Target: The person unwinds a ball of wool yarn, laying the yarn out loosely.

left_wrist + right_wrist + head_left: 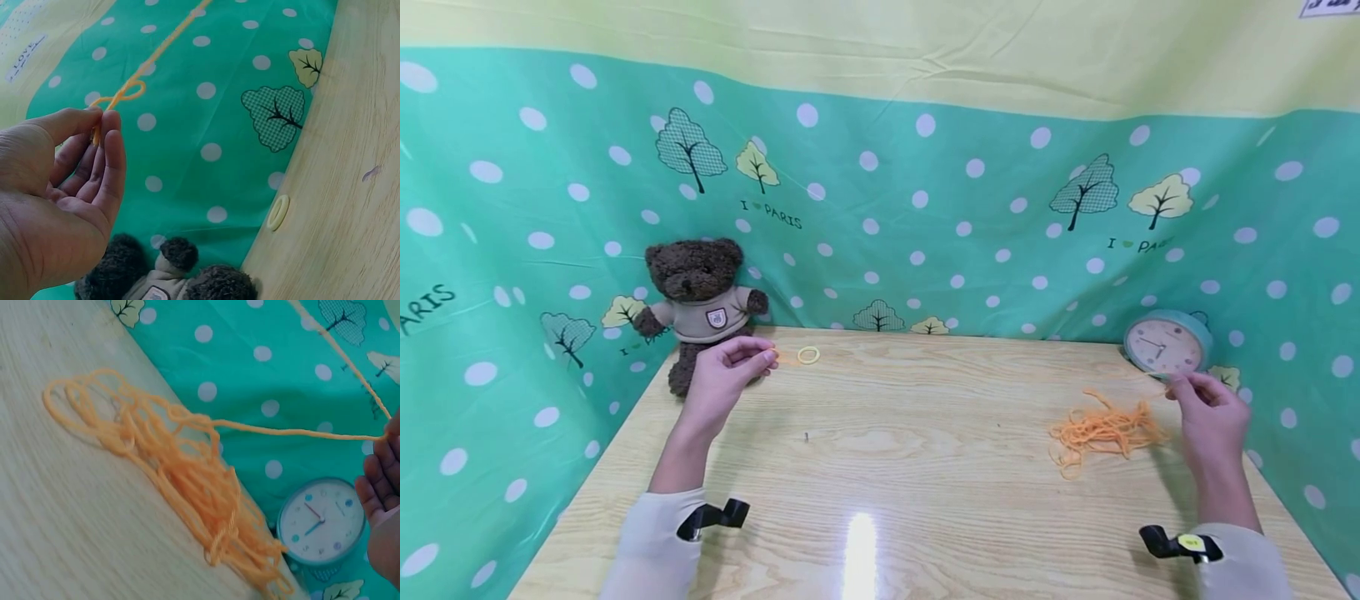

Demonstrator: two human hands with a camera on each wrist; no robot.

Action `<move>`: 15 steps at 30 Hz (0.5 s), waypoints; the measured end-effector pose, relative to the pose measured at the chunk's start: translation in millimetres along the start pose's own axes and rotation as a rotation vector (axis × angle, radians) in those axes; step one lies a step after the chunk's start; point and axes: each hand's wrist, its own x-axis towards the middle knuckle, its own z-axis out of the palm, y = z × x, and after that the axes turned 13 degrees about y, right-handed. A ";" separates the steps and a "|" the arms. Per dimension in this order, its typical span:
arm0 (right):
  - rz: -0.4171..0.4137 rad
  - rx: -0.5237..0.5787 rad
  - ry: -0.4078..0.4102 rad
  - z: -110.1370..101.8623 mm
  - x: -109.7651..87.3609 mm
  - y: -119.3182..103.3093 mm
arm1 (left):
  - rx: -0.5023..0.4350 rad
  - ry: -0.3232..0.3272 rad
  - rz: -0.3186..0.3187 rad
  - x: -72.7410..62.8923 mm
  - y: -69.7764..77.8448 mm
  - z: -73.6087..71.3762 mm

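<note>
Between thumb and fingers, my left hand (730, 371) pinches an end of orange yarn (159, 53), with a small loop standing out beside the fingertips in the left wrist view. Far to the right, my right hand (1213, 417) pinches the same yarn near the alarm clock. One strand runs from those fingers toward the left, and another leads down to a loose tangled heap of yarn (181, 462) on the table. A pale yellow ring (808, 348) lies on the wood just right of my left hand.
A brown teddy bear (696, 287) in a beige top sits at the back left, behind my left hand. A teal round alarm clock (1165, 343) stands at the back right. Green dotted cloth (925, 200) closes off the back and sides of the wooden table (925, 467).
</note>
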 end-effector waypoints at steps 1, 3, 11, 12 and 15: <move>0.008 -0.016 0.007 -2.1 1.0 1.4 | 0.000 0.003 -0.003 0.1 -0.2 -0.2; 0.026 -0.038 0.024 -6.5 2.8 4.0 | -0.002 0.008 -0.007 0.2 -0.5 -0.6; 0.101 -0.050 0.079 -23.4 9.2 12.6 | -0.009 0.011 -0.003 0.9 -0.7 -0.1; 0.109 -0.045 0.089 -24.5 9.8 13.7 | -0.011 0.011 -0.005 1.2 -0.9 0.0; 0.128 -0.052 0.113 -26.4 10.9 18.2 | -0.030 0.011 -0.023 2.0 -1.5 0.4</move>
